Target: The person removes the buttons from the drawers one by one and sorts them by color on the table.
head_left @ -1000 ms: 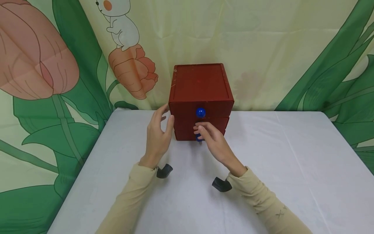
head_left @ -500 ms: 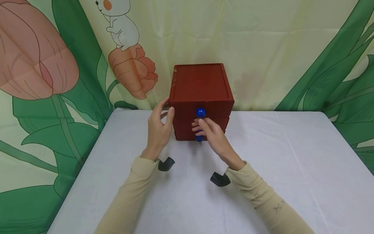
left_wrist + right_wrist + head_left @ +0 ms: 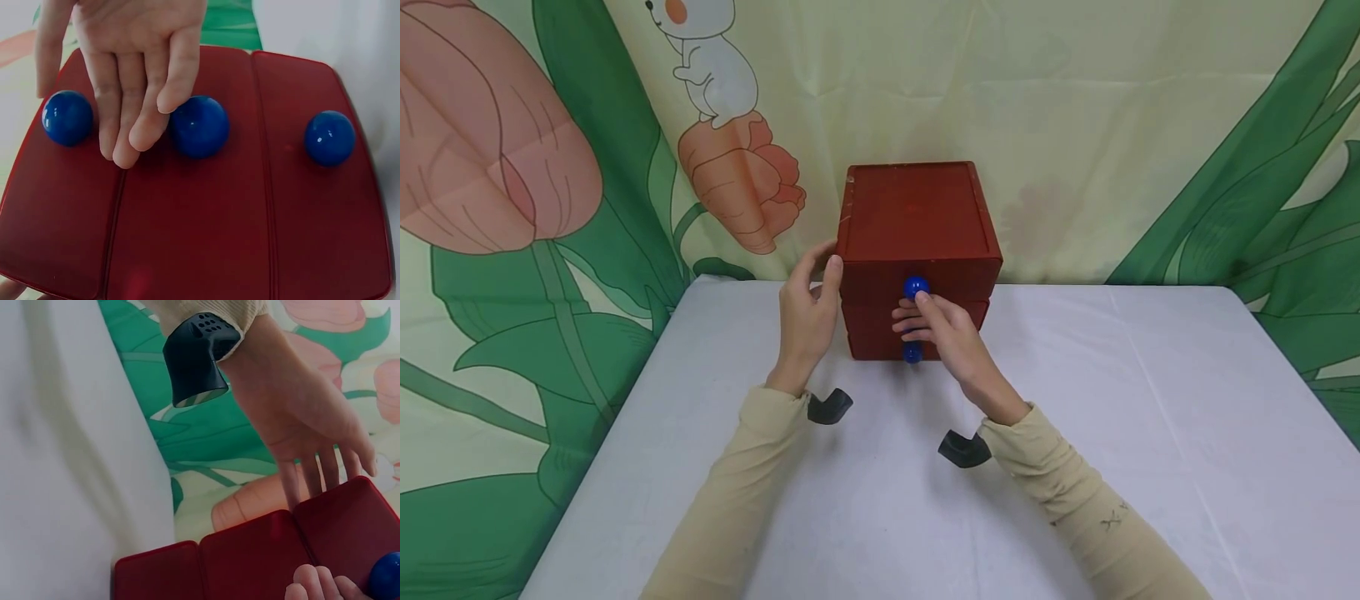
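Note:
A dark red chest of three small drawers (image 3: 917, 217) stands at the back of the table, each drawer front bearing a round blue knob. My left hand (image 3: 808, 312) is at the chest's left side, thumb by the front edge and straight fingers along the side wall. In front of the drawers is my right hand (image 3: 951, 337), its thumb overlapping the top knob (image 3: 916, 287) in the head view. The left wrist view shows its loose fingers between that knob (image 3: 68, 118) and the middle knob (image 3: 200, 127). Lowest sits the bottom knob (image 3: 912, 353).
White cloth covers the table (image 3: 880, 517). Right behind the chest hangs a printed curtain (image 3: 1060, 150) with a rabbit, a carrot and leaves. A black wrist piece (image 3: 831, 407) juts from the left cuff, another (image 3: 965, 449) from the right.
Both hands have moved up a little. The right hand has risen from near the bottom knob to the top knob, and the left hand has climbed along the chest's side.

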`<control>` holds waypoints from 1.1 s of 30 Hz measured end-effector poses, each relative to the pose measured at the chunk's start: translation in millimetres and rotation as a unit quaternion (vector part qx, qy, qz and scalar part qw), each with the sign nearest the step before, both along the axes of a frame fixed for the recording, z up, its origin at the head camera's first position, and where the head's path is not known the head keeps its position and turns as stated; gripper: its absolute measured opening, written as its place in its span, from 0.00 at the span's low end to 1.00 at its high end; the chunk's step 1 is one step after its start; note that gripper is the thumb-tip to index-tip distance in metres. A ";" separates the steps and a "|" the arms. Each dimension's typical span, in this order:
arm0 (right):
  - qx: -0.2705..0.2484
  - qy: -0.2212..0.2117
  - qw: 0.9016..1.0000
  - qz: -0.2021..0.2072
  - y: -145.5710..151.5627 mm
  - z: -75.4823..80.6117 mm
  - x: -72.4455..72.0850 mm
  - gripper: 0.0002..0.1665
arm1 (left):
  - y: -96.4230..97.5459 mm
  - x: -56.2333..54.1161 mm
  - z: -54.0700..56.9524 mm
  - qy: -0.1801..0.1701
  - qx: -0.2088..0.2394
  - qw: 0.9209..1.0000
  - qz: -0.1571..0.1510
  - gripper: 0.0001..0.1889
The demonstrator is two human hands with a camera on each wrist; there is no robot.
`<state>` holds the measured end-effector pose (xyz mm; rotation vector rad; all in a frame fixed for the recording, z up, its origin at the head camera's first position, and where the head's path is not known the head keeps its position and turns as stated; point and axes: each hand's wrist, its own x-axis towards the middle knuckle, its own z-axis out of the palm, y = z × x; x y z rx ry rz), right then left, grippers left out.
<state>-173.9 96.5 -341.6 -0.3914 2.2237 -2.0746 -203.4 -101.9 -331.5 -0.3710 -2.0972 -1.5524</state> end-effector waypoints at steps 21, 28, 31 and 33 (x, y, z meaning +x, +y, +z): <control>-0.023 -0.019 0.999 -0.011 -3.0 7.3 -6.4 0.33 | 10.2 20.4 35.3 -0.044 0.027 0.998 0.018 0.17; -0.022 -0.010 0.999 -0.022 -4.1 6.6 -4.8 0.31 | 9.5 20.5 35.6 -0.046 0.025 0.998 0.019 0.17; -0.020 -0.008 0.999 -0.028 -3.8 5.7 -3.9 0.31 | 9.3 20.4 35.6 -0.047 0.024 0.998 0.019 0.17; -0.018 -0.008 0.999 -0.030 -3.9 5.2 -3.5 0.32 | 9.2 20.4 35.5 -0.048 0.023 0.998 0.018 0.17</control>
